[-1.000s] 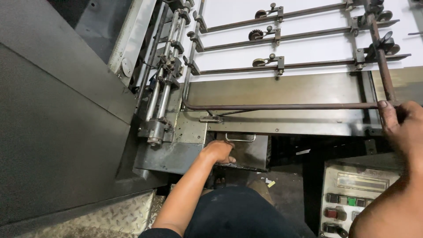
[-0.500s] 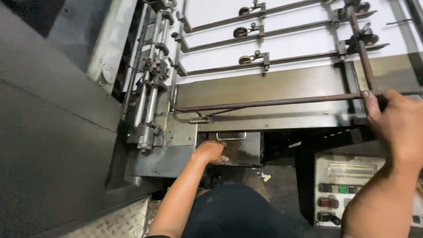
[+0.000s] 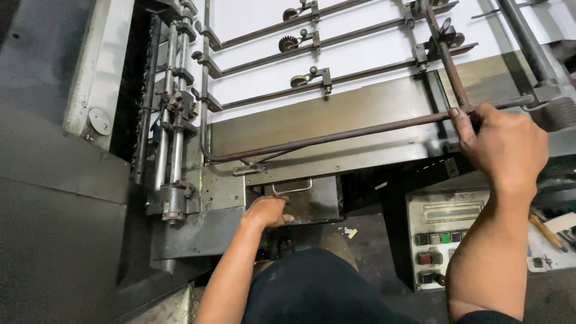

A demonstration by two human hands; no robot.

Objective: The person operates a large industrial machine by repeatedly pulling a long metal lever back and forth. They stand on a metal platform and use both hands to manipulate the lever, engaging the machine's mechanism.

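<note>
While my right hand (image 3: 501, 141) stays wrapped round the rusty bar (image 3: 336, 136) running 9-to-3, my left hand (image 3: 267, 211), curled, touches the metal box (image 3: 309, 201) at 6.

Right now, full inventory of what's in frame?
feed board: 1, white, top centre
thin rods with small wheels: 3, dark metal, across the board
long bar: 1, rusty brown, along the machine's front edge
drawer-like box with wire handle: 1, dark steel, under the front plate
control panel with buttons: 1, grey, lower right
pencil: 1, yellow, far right
left hand: on the box's lower left corner
right hand: wrapped around the long bar
</note>
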